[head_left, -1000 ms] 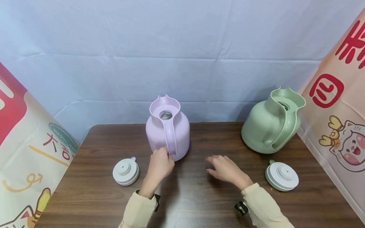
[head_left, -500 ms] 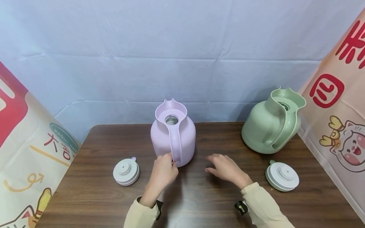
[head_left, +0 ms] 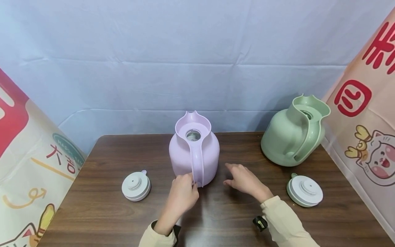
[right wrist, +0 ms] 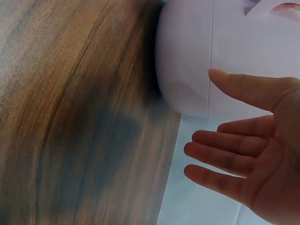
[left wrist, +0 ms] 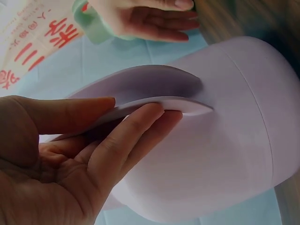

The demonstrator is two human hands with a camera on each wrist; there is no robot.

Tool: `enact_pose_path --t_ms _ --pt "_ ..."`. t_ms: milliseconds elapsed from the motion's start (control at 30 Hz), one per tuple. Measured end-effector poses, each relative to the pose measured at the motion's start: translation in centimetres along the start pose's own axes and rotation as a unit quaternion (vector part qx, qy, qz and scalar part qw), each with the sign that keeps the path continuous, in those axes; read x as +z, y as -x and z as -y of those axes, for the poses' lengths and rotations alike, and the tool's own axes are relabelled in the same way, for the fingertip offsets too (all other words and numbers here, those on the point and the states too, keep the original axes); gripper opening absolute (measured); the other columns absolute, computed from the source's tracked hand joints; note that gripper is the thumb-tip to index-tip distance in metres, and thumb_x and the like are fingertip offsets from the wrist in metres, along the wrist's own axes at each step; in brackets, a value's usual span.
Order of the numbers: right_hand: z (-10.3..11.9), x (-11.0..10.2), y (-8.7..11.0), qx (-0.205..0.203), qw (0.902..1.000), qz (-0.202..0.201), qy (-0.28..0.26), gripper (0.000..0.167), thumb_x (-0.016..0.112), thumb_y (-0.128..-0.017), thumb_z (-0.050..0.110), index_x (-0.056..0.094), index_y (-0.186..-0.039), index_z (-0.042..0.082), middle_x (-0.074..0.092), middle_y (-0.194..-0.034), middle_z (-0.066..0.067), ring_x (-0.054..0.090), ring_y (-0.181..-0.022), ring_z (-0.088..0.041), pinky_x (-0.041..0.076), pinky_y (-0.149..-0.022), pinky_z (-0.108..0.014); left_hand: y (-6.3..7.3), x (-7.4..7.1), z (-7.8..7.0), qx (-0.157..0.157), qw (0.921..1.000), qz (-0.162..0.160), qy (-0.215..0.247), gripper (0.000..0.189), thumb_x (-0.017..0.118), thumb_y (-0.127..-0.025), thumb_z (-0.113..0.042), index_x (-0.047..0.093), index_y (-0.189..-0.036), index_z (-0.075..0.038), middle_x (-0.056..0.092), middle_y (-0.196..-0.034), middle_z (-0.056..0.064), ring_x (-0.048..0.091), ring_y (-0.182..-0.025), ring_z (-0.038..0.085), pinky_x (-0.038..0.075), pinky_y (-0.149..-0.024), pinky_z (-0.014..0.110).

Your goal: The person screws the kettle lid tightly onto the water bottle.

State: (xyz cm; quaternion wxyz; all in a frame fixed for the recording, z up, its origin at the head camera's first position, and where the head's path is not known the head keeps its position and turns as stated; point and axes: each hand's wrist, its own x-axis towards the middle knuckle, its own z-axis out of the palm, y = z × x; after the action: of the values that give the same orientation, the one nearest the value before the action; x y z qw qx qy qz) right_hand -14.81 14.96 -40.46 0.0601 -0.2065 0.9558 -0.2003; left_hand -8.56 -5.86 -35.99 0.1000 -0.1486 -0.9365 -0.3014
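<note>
Basically, left wrist view shows what head view half hides: left hand (head_left: 183, 192) pinches the handle (left wrist: 187, 104) of the lilac jug (head_left: 182, 158), thumb opposite fingers. Right hand (head_left: 245, 180) hangs near it, fingers spread (palm visible in right wrist view). The lilac jug is centrally on the table (head_left: 105, 209). Left-side banner (head_left: 40, 144) reads 大吉. Lilac jug and green jug (head_left: 279, 140) have uncovered mouths; contents can't be told.
</note>
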Motion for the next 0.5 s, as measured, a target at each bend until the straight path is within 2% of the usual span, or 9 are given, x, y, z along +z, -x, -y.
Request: enact_pose_path --t_ms 267,500 --pt "0.0 -0.1 -0.3 0.046 0.9983 -0.017 -0.030 0.071 0.077 -0.072 0.018 0.042 -0.123 -0.017 0.062 -0.101 -0.025 0.060 -0.092 -0.033 0.048 -0.076 -0.042 0.5 0.3 -0.8 0.012 0.9999 0.001 0.001 0.020 0.062 -0.071 0.003 0.051 -0.061 -0.010 0.054 -0.055 0.000 0.060 -0.059 0.030 0.044 -0.052 0.039" --pt "-0.1 -0.3 -0.2 0.080 0.9960 0.008 -0.040 0.080 0.080 -0.068 0.021 0.039 -0.125 -0.018 0.059 -0.106 -0.028 0.057 -0.098 -0.037 0.046 -0.081 -0.045 0.9 0.4 -1.5 0.031 0.9994 0.011 -0.011 0.022 0.063 -0.069 0.002 0.048 -0.058 -0.010 0.052 -0.053 0.001 0.059 -0.056 0.031 0.042 -0.049 0.037"
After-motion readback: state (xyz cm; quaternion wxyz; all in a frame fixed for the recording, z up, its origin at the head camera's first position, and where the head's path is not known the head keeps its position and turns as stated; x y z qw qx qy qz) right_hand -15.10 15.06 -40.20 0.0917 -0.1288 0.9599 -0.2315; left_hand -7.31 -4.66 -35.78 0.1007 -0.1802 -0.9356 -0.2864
